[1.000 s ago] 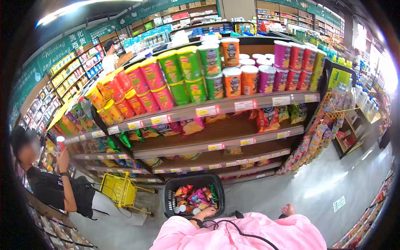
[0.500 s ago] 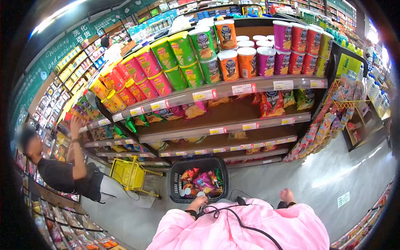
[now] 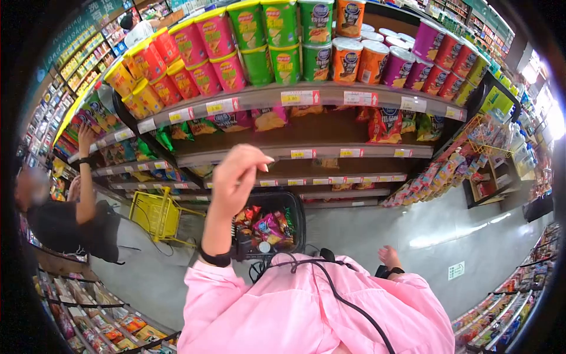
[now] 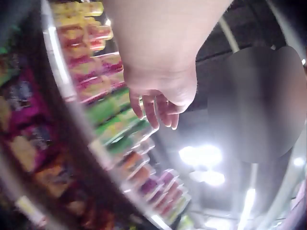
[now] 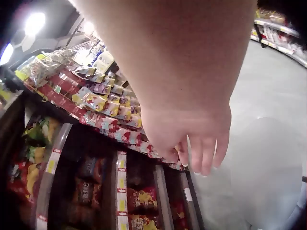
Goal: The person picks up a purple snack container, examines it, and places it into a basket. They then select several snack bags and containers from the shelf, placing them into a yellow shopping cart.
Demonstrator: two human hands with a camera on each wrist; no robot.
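Head view, left hand (image 3: 234, 177): up before the shelves, wrist bent, fingers loosely curved and slightly apart; its forearm hides the left side of the basket.
Right hand (image 3: 389, 256): low over the floor, well apart from the shelves, fingers relaxed and close side by side.
Black basket (image 3: 302, 224): between the shelf front and the wearer's body, rounded corners; glossy, crinkled snack bags (image 3: 269, 227) and a round white lid (image 3: 265, 247) inside.
Grey floor (image 3: 348, 233): smooth and shiny, running from the basket's right rim towards the hanging packets (image 3: 436, 177).
Shelf edges: long rails with price tags (image 3: 302, 97), bowed across the view.
Canisters (image 3: 284, 64): rigid cylinders, mostly stacked two high along the top ledge, yellow or white lids.
Yellow trolley (image 3: 156, 215): thin-framed, left of the basket.
Pink top (image 3: 318, 307): softly creased cloth, a thin black cord (image 3: 357, 300) lying over it.
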